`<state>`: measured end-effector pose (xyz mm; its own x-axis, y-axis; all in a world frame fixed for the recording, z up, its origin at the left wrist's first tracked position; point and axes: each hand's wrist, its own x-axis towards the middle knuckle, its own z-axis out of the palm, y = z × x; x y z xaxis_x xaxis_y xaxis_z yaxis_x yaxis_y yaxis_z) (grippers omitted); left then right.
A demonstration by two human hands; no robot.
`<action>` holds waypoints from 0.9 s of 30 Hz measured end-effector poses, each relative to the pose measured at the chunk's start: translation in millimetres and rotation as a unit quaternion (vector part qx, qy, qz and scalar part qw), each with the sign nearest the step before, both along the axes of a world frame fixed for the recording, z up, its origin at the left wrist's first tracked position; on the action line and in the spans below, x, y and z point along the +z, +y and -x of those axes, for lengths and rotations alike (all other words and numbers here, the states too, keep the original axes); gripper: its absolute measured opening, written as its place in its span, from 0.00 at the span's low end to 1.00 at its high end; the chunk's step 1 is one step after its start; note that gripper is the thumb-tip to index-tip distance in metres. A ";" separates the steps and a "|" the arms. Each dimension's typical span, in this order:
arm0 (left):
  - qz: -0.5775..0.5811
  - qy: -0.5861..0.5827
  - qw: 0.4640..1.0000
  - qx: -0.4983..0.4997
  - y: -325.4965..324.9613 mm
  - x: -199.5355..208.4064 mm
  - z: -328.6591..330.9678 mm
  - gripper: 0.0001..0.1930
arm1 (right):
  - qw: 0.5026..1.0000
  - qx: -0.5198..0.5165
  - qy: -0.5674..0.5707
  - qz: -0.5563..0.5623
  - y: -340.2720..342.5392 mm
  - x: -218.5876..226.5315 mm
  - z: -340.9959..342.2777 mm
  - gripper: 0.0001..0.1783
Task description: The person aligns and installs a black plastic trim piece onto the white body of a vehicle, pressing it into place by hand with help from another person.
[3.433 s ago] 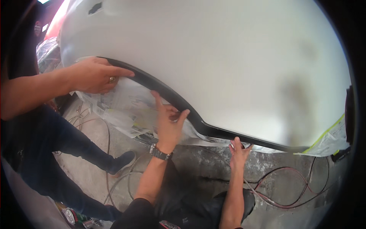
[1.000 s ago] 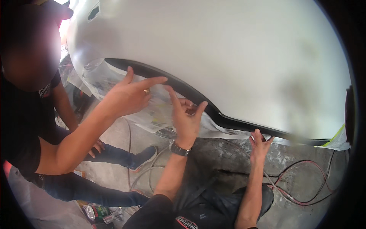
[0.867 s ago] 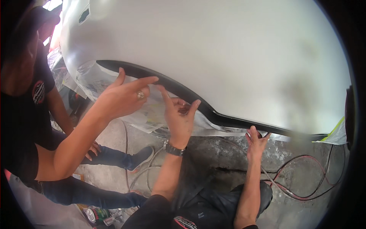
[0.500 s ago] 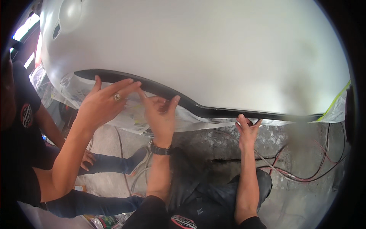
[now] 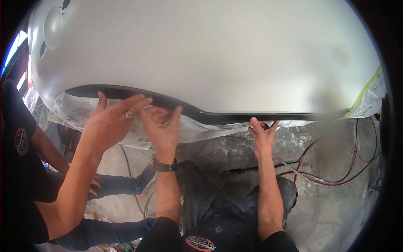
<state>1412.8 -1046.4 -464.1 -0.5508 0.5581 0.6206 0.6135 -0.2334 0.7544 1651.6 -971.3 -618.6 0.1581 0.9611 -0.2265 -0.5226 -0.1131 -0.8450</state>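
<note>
Plastic sheeting (image 5: pixel 222 131) hangs in crinkled folds beneath a pale car body panel (image 5: pixel 235 54), and at the far right a yellow-green tape (image 5: pixel 357 99) edges more covering. Concrete floor (image 5: pixel 327 201) lies below, with thin hoses (image 5: pixel 331 182) looping over it on the right. Close by on the left is a co-worker (image 5: pixel 17 180) in a dark shirt and jeans, whose lower hand (image 5: pixel 95 184) rests near the knee. The same person's upper hand (image 5: pixel 111 119), wearing a ring (image 5: pixel 129 114), reaches across the sheeting with its fingers spread against the trim; its fingertips end just beside the wearer's left hand (image 5: pixel 161 130) and crowd that side.

Black trim strip (image 5: pixel 218 119) runs along the panel's lower border, curved at the left and nearly straight toward the right, where a blurred grey patch (image 5: pixel 330 101) veils part of it.

On the left hand, above a dark wristwatch (image 5: pixel 164 165), the thumb stands up against the strip, well apart from the partly curled fingers. The right hand (image 5: pixel 263 138) is farther along, palm upward, its thumb and fingers apart, with the tips touching the strip's lower edge. What the fingers touch behind that edge is hidden.
</note>
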 end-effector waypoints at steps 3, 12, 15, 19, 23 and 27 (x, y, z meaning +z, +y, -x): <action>0.003 0.011 1.000 0.004 -0.8 0.4 -1.7 0.34 | 1.000 0.015 0.006 0.008 -2.5 8.9 -1.5 0.74; -0.002 0.023 1.000 0.014 -0.4 2.7 -5.3 0.28 | 1.000 -0.002 0.000 0.008 -4.4 11.5 -0.3 0.56; 0.004 0.050 0.999 0.019 -1.4 2.8 -3.3 0.29 | 1.000 0.017 0.005 0.003 -4.3 15.2 -2.7 0.74; 0.015 0.086 0.996 0.022 -2.0 3.1 -2.2 0.32 | 1.000 0.020 0.008 -0.003 -4.5 14.1 -2.1 0.74; 0.013 0.085 0.996 0.012 -3.0 4.4 -2.8 0.30 | 1.000 0.012 0.008 -0.002 -5.4 14.8 -1.2 0.75; 0.009 0.068 0.998 0.007 0.7 -1.5 0.7 0.30 | 1.000 0.006 0.005 -0.008 -6.2 15.3 -3.3 0.75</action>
